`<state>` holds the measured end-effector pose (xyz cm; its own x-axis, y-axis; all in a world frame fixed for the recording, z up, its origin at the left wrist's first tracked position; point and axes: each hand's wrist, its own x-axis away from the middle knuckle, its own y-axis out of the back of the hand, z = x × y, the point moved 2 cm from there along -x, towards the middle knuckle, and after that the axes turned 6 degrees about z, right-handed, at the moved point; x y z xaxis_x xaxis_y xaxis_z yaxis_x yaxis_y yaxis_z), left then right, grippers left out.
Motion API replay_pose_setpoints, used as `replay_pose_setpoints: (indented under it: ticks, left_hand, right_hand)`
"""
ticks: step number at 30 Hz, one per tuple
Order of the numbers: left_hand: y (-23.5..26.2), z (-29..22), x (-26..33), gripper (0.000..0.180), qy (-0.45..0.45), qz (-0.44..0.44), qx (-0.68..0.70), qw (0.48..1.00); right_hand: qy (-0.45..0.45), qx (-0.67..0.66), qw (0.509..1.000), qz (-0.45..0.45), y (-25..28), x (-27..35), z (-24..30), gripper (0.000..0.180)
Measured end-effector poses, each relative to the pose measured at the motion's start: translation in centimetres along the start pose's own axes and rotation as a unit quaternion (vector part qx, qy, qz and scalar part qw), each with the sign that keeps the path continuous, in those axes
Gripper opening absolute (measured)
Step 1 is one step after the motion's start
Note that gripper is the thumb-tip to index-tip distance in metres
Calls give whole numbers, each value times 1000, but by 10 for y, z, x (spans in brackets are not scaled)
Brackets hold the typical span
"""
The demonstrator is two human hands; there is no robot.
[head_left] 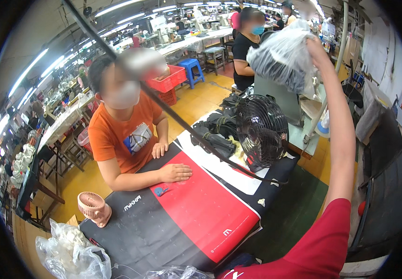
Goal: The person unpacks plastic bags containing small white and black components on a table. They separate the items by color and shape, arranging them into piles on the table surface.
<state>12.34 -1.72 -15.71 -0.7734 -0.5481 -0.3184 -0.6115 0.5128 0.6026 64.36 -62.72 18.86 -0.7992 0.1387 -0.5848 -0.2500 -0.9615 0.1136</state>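
Note:
My right hand (pixel 318 52) is raised high at the upper right, arm stretched out from a red sleeve. Its fingers are closed on the side of a clear plastic bag (pixel 282 56) with dark contents that I cannot make out. The bag hangs in the air beyond the black wire-cage fan (pixel 262 132), clear of the table. Next to that fan lies a heap of dark strapped pieces (pixel 217 135) on white sheets. My left hand is out of view.
Across the black and red table mat (pixel 210 209) sits a co-worker in orange (pixel 126 125), hands resting near a small blue item (pixel 160 191). A pink fan (pixel 94 209) and plastic bag (pixel 73 253) are left. A dark cable (pixel 173 114) crosses the view. Another person (pixel 245 56) stands behind.

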Motion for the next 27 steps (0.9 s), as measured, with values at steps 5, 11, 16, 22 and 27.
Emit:
replay_pose_setpoints:
  ticks: [5, 11, 16, 22, 27]
  left_hand:
    - [6, 6, 10, 45, 2, -8, 8, 1000]
    - [15, 17, 26, 44, 5, -16, 20, 1000]
    - [24, 30, 46, 44, 8, -24, 28, 999]
    - [31, 40, 80, 43, 3, -36, 39, 999]
    - [27, 36, 90, 21, 65, -81, 127, 986]
  right_hand:
    - [-30, -179, 981, -71, -2, 5, 45, 27]
    - [-70, -277, 958, -17, -52, 57, 88, 27]
    - [-15, -256, 962, 91, -123, 72, 123, 27]
    - [47, -205, 954, 213, -216, 81, 152, 28]
    - [66, -130, 950, 276, -279, 83, 147, 28]
